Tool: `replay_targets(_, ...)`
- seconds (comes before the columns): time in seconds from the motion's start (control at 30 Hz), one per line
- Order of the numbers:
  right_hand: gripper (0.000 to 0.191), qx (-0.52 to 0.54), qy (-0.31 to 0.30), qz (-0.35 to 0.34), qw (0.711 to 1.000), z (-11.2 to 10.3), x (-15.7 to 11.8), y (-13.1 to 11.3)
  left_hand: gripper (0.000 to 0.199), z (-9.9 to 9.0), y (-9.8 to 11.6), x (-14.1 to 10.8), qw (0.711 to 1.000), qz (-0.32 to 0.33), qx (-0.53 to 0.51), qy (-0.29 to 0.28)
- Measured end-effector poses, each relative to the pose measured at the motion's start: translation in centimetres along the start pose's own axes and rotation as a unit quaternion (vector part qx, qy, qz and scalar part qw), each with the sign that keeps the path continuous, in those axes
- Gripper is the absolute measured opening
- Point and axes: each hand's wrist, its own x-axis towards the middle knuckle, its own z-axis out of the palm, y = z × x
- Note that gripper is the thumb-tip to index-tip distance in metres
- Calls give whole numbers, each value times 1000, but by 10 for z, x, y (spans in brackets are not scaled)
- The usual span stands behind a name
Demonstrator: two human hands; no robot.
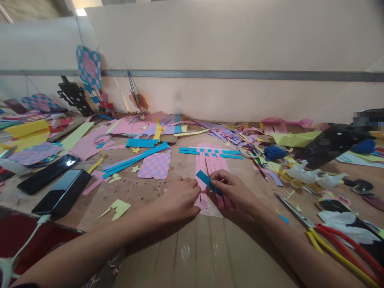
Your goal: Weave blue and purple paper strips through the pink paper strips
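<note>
Pinching a blue paper strip over pink paper strips

The right hand is closed narrowly on the blue paper strip, with thumb and fingertips holding its near end. The strip slants up and left across the pink paper strips, its far end pointing past them. The left hand sits curled on the left edge of the same strips, its fingers touching them, though whether it grips them or only presses down is hard to tell. The pink paper strips lie flat on the bench between both hands, running from far to near. Thin blue strips cross them at the far end, passing over and under.

Left of the hands lie a pink-and-purple checked paper mat, long blue paper bands and two black phones. To the right are scissors with yellow and red handles, a roll of tape and a ball of blue yarn. Paper scraps cover the far bench.
</note>
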Motion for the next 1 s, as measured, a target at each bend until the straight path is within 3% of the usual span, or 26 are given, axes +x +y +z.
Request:
replay_targets(0.2,28,-69,1,-21,997,3,-1,-9,19,9,2,8,1000,-9,15,-3)
replay_targets(0.33,30,-101,-36,-64,992,-2,-3,-18,22,1,-7,9,990,-72,-122,17)
replay_targets(0.53,38,-157,-117,-113,974,-19,-2,-21,21,-7,-29,12,904,-179,-385,44)
replay_targets(0.63,32,-199,-146,-113,962,-20,-1,-20,24,-4,-36,16,850,-187,-491,43)
replay_targets(0.73,23,-261,-141,-139,945,-11,0,-17,27,0,-37,18,820,-174,-543,51)
replay_targets(0.9,22,-346,-82,-186,916,8,3,-9,32,7,-36,14,837,-122,-531,46)
replay_targets(1.0,23,-353,-54,-192,914,12,3,-7,47,11,-38,10,853,-90,-514,19)
